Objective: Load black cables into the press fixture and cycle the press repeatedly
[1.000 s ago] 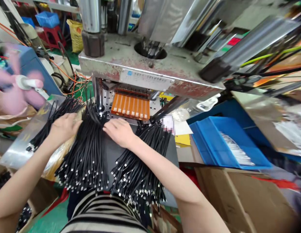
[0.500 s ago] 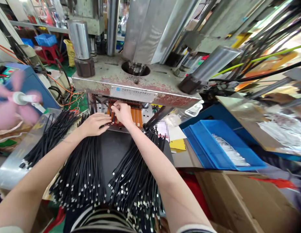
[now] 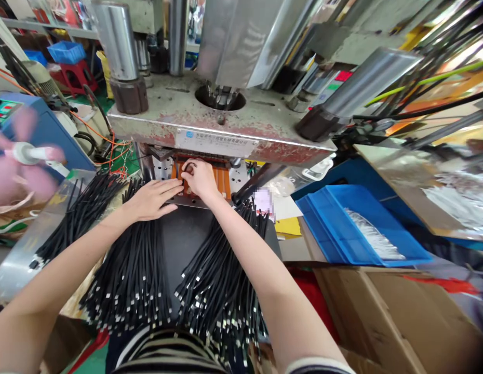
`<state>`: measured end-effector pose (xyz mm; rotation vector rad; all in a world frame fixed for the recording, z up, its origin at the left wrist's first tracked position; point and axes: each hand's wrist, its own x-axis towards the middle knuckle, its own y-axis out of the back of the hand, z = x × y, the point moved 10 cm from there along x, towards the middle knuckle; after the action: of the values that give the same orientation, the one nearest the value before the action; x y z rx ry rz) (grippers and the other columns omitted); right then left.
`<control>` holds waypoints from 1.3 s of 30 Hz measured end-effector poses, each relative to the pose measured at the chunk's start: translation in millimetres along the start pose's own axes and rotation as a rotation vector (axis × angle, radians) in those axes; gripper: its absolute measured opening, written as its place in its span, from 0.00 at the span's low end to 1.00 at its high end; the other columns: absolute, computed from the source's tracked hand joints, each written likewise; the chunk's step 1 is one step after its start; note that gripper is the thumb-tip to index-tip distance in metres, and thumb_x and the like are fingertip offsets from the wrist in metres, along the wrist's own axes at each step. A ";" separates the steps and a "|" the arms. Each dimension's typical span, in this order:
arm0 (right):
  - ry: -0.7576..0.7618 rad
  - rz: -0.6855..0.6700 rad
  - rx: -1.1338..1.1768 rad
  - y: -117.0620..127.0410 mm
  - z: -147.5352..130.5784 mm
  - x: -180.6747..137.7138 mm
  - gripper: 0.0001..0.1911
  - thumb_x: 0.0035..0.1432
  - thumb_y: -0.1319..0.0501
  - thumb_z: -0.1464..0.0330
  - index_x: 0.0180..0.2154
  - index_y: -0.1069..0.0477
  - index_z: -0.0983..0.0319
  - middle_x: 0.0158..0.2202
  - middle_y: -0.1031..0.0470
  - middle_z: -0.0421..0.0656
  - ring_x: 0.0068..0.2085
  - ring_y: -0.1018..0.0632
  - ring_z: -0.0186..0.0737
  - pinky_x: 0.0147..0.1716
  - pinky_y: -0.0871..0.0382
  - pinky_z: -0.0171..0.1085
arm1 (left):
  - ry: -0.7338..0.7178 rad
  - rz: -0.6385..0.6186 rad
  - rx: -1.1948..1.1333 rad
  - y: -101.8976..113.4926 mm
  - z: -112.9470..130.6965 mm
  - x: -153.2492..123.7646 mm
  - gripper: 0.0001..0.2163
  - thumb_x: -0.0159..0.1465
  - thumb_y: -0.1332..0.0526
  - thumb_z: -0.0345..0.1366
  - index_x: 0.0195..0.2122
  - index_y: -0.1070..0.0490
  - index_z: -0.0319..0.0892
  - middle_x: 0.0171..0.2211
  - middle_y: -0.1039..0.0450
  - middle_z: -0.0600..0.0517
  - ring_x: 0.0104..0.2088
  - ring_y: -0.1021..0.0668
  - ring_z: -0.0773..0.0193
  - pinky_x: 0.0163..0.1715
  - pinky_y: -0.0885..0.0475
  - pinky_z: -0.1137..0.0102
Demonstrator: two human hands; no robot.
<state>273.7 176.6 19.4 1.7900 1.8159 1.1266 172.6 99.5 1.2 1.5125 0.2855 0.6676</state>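
My right hand (image 3: pixel 200 179) is over the orange mould plate (image 3: pixel 225 183) under the press, its thumb and fingers pinched together. A dark curved length, apparently a black cable (image 3: pixel 190 165), shows at those fingers; the rest is hidden behind them. My left hand (image 3: pixel 156 199) lies flat with fingers stretched out, its tips at the left part of the plate and close to my right fingertips. Nothing shows in its grasp. Bundles of black cables with pale metal ends lie on both sides of the dark work surface (image 3: pixel 189 236): a left bundle (image 3: pixel 136 265) and a right bundle (image 3: pixel 220 275).
The heavy press block (image 3: pixel 222 132) spans just above my hands, between thick steel posts. More black cables (image 3: pixel 76 218) lie on a metal ledge at left, near a pink fan (image 3: pixel 27 153). Blue trays (image 3: pixel 335 228) with white pieces and cardboard boxes (image 3: pixel 397 317) stand at right.
My left hand has moved slightly right, closer to my right fingers. A dark piece seen standing below my right hand earlier is now covered by the fingers. The view has shifted slightly.
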 end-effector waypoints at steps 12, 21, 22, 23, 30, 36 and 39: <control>-0.120 -0.019 -0.245 4.3 4.6 -21.5 0.10 0.60 0.39 0.62 0.36 0.28 0.62 0.40 0.26 0.51 0.42 0.24 0.51 0.45 0.33 0.49 | 0.392 -0.257 -0.163 -26.0 -72.8 110.9 0.25 0.71 0.62 0.35 0.63 0.40 0.29 0.66 0.43 0.39 0.67 0.40 0.58 0.66 0.47 0.63; -0.345 -0.003 -0.532 70.8 63.0 -102.7 0.17 0.66 0.47 0.60 0.39 0.25 0.64 0.37 0.22 0.55 0.38 0.20 0.52 0.39 0.30 0.45 | 0.575 0.181 -0.154 -6.1 -58.2 16.5 0.23 0.71 0.61 0.39 0.60 0.39 0.32 0.58 0.32 0.37 0.59 0.29 0.56 0.58 0.35 0.62; -0.453 -0.073 -0.620 74.1 82.0 -122.9 0.19 0.66 0.47 0.59 0.37 0.24 0.65 0.36 0.22 0.58 0.38 0.20 0.55 0.38 0.30 0.47 | 0.623 0.142 -0.085 -10.7 -53.9 -1.6 0.22 0.71 0.58 0.39 0.55 0.34 0.33 0.53 0.28 0.36 0.55 0.27 0.52 0.55 0.33 0.59; -0.530 -0.155 -0.680 73.8 97.9 -141.3 0.21 0.66 0.47 0.57 0.36 0.23 0.66 0.35 0.21 0.60 0.39 0.20 0.57 0.38 0.30 0.48 | 0.662 0.075 -0.003 -16.4 -50.0 -16.2 0.20 0.70 0.55 0.41 0.50 0.30 0.33 0.49 0.26 0.35 0.53 0.26 0.48 0.52 0.31 0.56; -0.622 -0.229 -0.512 59.8 126.4 -173.9 0.16 0.64 0.47 0.61 0.37 0.22 0.59 0.37 0.19 0.52 0.44 0.19 0.54 0.42 0.29 0.44 | 0.752 -0.238 0.161 -36.8 -52.5 -37.5 0.16 0.67 0.50 0.35 0.42 0.25 0.31 0.43 0.26 0.34 0.47 0.24 0.45 0.44 0.30 0.57; -0.649 -0.203 -0.532 52.6 129.0 -167.7 0.20 0.62 0.45 0.55 0.37 0.22 0.63 0.38 0.19 0.58 0.44 0.19 0.59 0.41 0.30 0.47 | 0.717 -0.203 0.222 -35.3 -44.3 -37.2 0.21 0.65 0.45 0.47 0.44 0.26 0.31 0.48 0.30 0.31 0.51 0.28 0.40 0.44 0.31 0.55; -0.668 -0.108 -0.353 49.3 139.6 -171.1 0.13 0.60 0.42 0.61 0.34 0.23 0.62 0.35 0.19 0.52 0.43 0.19 0.52 0.42 0.30 0.42 | 0.748 -0.159 0.139 -35.7 -49.4 -42.0 0.16 0.67 0.47 0.41 0.42 0.26 0.35 0.45 0.26 0.36 0.48 0.25 0.46 0.43 0.31 0.60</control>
<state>432.3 48.4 -78.7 1.5758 1.2140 0.6386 119.3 119.0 -46.4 1.2975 1.0246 1.0837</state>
